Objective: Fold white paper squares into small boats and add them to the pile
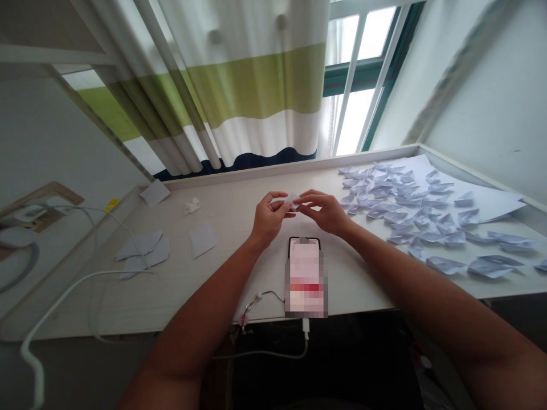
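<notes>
The small white paper [292, 199], folded, its creases too fine to make out, was over the desk [239, 199], beyond the phone [304, 273]. The left hand [272, 216] and right hand [321, 210], fingers curled, both pinched it; folded paper boats [397, 205] lay rightward.

We see daylight glaring white through window [358, 119], deep shadow below desk [233, 210], stretched edges, phone screen [305, 265] coarsely pixelated.

Both bare forearms [217, 279] reach forward, converging. The left hand [270, 216] and right hand [323, 212] meet closely, fingers [309, 199] bent and pinching.
</notes>
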A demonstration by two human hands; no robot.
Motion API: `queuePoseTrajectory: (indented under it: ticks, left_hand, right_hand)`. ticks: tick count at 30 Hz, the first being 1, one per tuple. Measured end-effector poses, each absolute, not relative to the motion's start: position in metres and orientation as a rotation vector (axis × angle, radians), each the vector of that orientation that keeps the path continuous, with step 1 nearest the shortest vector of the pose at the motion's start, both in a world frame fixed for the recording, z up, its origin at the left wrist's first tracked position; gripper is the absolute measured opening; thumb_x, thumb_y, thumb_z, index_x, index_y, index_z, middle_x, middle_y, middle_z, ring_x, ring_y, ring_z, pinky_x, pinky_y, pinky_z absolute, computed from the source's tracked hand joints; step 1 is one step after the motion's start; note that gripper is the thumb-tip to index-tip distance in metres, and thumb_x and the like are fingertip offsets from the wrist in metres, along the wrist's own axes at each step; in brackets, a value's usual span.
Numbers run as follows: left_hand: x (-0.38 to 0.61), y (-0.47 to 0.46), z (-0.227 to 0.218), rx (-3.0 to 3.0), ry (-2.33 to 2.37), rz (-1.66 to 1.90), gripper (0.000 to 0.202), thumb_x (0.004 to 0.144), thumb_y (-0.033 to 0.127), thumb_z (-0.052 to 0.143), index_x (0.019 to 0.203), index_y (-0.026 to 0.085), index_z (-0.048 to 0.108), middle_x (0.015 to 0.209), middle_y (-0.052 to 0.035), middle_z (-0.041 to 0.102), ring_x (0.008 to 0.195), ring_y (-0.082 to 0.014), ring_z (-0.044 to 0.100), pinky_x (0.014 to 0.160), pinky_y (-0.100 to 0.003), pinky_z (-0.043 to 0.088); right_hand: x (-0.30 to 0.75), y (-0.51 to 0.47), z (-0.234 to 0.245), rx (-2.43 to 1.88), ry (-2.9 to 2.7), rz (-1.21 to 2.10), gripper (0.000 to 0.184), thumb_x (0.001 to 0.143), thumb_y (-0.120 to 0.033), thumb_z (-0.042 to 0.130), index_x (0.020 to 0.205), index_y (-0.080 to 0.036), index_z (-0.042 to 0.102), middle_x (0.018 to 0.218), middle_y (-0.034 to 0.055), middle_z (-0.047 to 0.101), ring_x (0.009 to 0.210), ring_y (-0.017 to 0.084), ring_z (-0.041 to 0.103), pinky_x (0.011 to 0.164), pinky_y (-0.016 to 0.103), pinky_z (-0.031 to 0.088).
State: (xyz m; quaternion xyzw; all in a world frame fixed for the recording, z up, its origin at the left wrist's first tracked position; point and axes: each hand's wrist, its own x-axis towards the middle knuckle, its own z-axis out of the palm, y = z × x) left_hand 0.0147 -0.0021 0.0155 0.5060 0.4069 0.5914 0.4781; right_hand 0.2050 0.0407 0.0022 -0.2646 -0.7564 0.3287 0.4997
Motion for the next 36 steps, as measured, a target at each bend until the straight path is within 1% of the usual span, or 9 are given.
queuePoseTrajectory:
  ticks: [3, 6, 13, 18, 22, 26, 29, 32, 36]
  left_hand:
    - [0.015, -0.004, 0.016, 1.306, 0.975, 1.438, 0.03, 0.084, 0.032, 0.091, 0.102, 0.02, 0.07, 0.087, -0.0028, 0.081, 0.085, -0.0193, 0.08, 0.088, -0.038, 0.067]
    - [0.015, -0.003, 0.014, 1.392, 0.957, 1.449, 0.029, 0.081, 0.036, 0.092, 0.095, 0.018, 0.074, 0.092, -0.0059, 0.083, 0.089, -0.0201, 0.08, 0.086, -0.036, 0.066]
    - [0.01, 0.004, 0.01, 1.527, 1.06, 1.546, 0.027, 0.086, 0.045, 0.088, 0.087, 0.019, 0.081, 0.094, -0.0065, 0.083, 0.078, -0.0167, 0.074, 0.079, -0.032, 0.063]
    - [0.007, 0.002, 0.014, 1.612, 1.067, 1.542, 0.024, 0.083, 0.039, 0.092, 0.095, 0.02, 0.083, 0.096, -0.0063, 0.083, 0.087, -0.0192, 0.077, 0.085, -0.033, 0.063]
    - [0.007, -0.001, 0.015, 1.626, 1.099, 1.545, 0.02, 0.086, 0.04, 0.089, 0.088, 0.021, 0.084, 0.088, -0.0058, 0.082, 0.08, -0.0191, 0.075, 0.08, -0.032, 0.062]
    - [0.01, -0.002, 0.016, 1.595, 1.111, 1.565, 0.023, 0.087, 0.041, 0.089, 0.086, 0.019, 0.082, 0.083, -0.0057, 0.081, 0.076, -0.0182, 0.074, 0.077, -0.032, 0.061]
    - [0.012, -0.002, 0.016, 1.542, 1.061, 1.594, 0.027, 0.086, 0.042, 0.091, 0.095, 0.02, 0.079, 0.081, -0.0038, 0.081, 0.074, -0.0177, 0.075, 0.076, -0.031, 0.061]
    - [0.013, -0.001, 0.015, 1.486, 1.039, 1.585, 0.037, 0.081, 0.041, 0.094, 0.107, 0.02, 0.078, 0.082, -0.0031, 0.081, 0.075, -0.0182, 0.076, 0.077, -0.032, 0.062]
    - [0.013, 0.002, 0.012, 1.47, 1.026, 1.574, 0.034, 0.079, 0.038, 0.095, 0.103, 0.019, 0.081, 0.086, -0.0047, 0.082, 0.078, -0.0177, 0.076, 0.08, -0.033, 0.064]
  right_hand:
    - [0.206, 0.041, 0.003, -0.669, -1.796, 0.823, 0.034, 0.092, -0.062, 0.083, 0.102, -0.031, 0.089, 0.105, 0.0071, 0.082, 0.097, 0.026, 0.079, 0.087, 0.048, 0.069]
    - [0.206, 0.041, 0.004, -0.663, -1.744, 0.851, 0.038, 0.09, -0.066, 0.083, 0.099, -0.03, 0.089, 0.103, 0.0071, 0.082, 0.095, 0.026, 0.079, 0.086, 0.047, 0.069]
    - [0.203, 0.041, 0.004, -0.724, -1.659, 0.862, 0.045, 0.084, -0.07, 0.087, 0.088, -0.025, 0.085, 0.092, 0.0061, 0.084, 0.088, 0.025, 0.078, 0.085, 0.047, 0.067]
    - [0.201, 0.04, 0.005, -0.724, -1.597, 0.935, 0.049, 0.08, -0.072, 0.089, 0.085, -0.023, 0.083, 0.085, 0.0056, 0.083, 0.08, 0.023, 0.076, 0.083, 0.046, 0.066]
    - [0.2, 0.039, 0.004, -0.697, -1.615, 0.998, 0.048, 0.081, -0.071, 0.089, 0.087, -0.023, 0.083, 0.085, 0.0055, 0.082, 0.081, 0.022, 0.076, 0.081, 0.043, 0.065]
    - [0.197, 0.038, 0.003, -0.695, -1.603, 1.009, 0.049, 0.082, -0.07, 0.088, 0.087, -0.022, 0.082, 0.084, 0.0055, 0.082, 0.078, 0.021, 0.075, 0.079, 0.041, 0.065]
    - [0.194, 0.038, 0.002, -0.712, -1.505, 1.057, 0.054, 0.075, -0.072, 0.093, 0.085, -0.021, 0.078, 0.084, 0.0064, 0.082, 0.078, 0.022, 0.077, 0.077, 0.042, 0.067]
    - [0.194, 0.039, 0.001, -0.693, -1.438, 1.126, 0.056, 0.069, -0.068, 0.098, 0.088, -0.02, 0.076, 0.088, 0.0074, 0.083, 0.082, 0.023, 0.08, 0.08, 0.043, 0.069]
    - [0.196, 0.04, 0.0, -0.706, -1.428, 1.147, 0.053, 0.071, -0.062, 0.1, 0.096, -0.019, 0.079, 0.088, 0.0073, 0.083, 0.081, 0.023, 0.08, 0.079, 0.042, 0.068]
